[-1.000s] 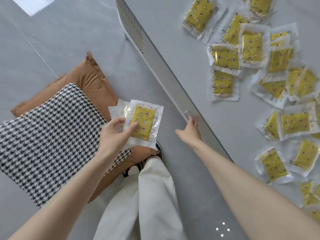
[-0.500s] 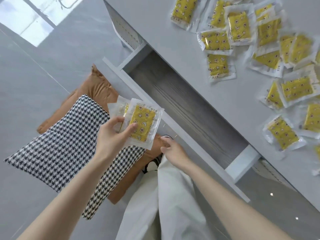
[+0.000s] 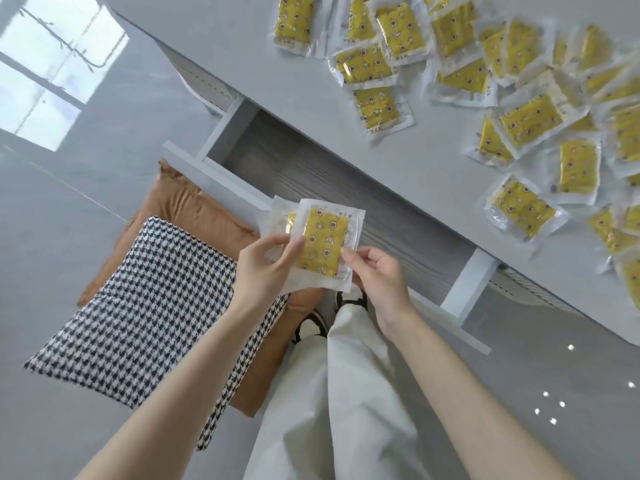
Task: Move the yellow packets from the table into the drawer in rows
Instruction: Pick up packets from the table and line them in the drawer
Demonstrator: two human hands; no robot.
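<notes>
My left hand [image 3: 265, 268] holds a small stack of yellow packets [image 3: 323, 242] in clear wrappers above the drawer's front edge, thumb on the top one. My right hand [image 3: 375, 271] pinches the lower right corner of the top packet. The drawer [image 3: 346, 199] stands pulled out from under the grey table [image 3: 433, 161], its dark wood-grain bottom bare where it shows. Several more yellow packets [image 3: 377, 107] lie scattered over the table top at the upper right.
A houndstooth cushion [image 3: 138, 306] lies on a brown cushion [image 3: 187, 206] on the grey floor to the left of my legs. My white trousers [image 3: 346, 393] and shoes are directly under my hands. The drawer's front panel [image 3: 221, 174] juts toward me.
The drawer went from shut to pulled out. My right hand left the drawer front and came up to the stack, now pinching the top packet. The left hand moved right with the stack.
</notes>
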